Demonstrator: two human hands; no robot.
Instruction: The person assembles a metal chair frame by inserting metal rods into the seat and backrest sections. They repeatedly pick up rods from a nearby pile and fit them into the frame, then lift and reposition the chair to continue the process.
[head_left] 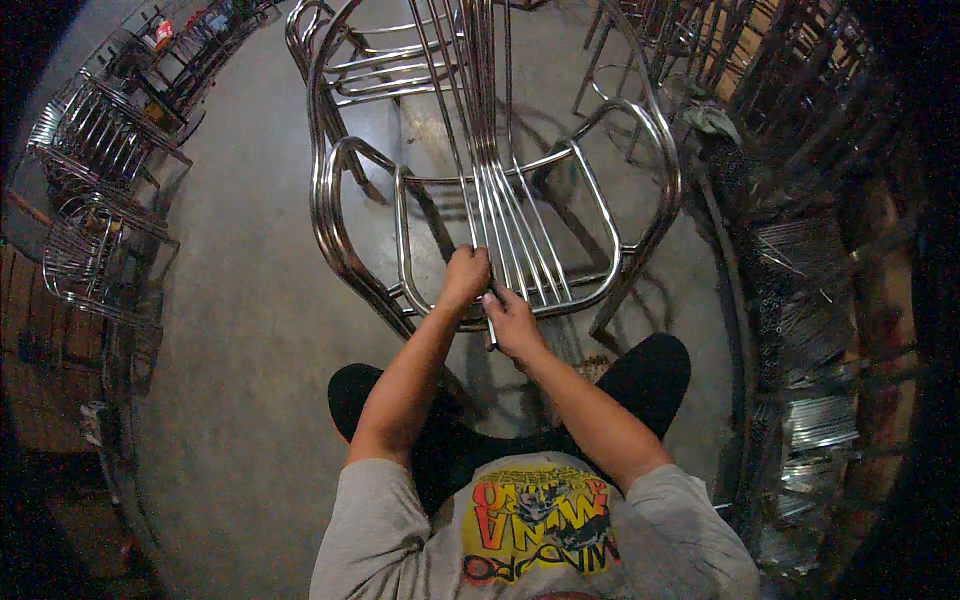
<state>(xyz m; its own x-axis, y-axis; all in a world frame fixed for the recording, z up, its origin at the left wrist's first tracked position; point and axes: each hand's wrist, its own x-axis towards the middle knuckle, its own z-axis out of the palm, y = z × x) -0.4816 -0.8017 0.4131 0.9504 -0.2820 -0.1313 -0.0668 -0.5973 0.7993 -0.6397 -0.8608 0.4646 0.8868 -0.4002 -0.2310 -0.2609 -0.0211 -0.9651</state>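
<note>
A shiny metal-tube chair frame point(322, 190) stands in front of me, its curved arms bending round both sides. Thin metal rods point(505, 215) run down the middle of its back and fan out across the seat to the front rail point(585, 303). My left hand point(468, 275) is closed round the lower part of a rod at the left of the fan. Just right of it and nearer to me, my right hand point(513, 322) is closed on a short metal bar point(491, 336), whose end sticks out below the fingers. Both hands hide where the bar meets the rail.
Another metal chair frame point(385, 70) stands behind this one. Stacked chair frames point(105, 150) line the left side. Bundles of metal tubes point(815, 420) lie along the right, below more upright metal frames point(740, 50). The floor point(230, 330) is grey concrete.
</note>
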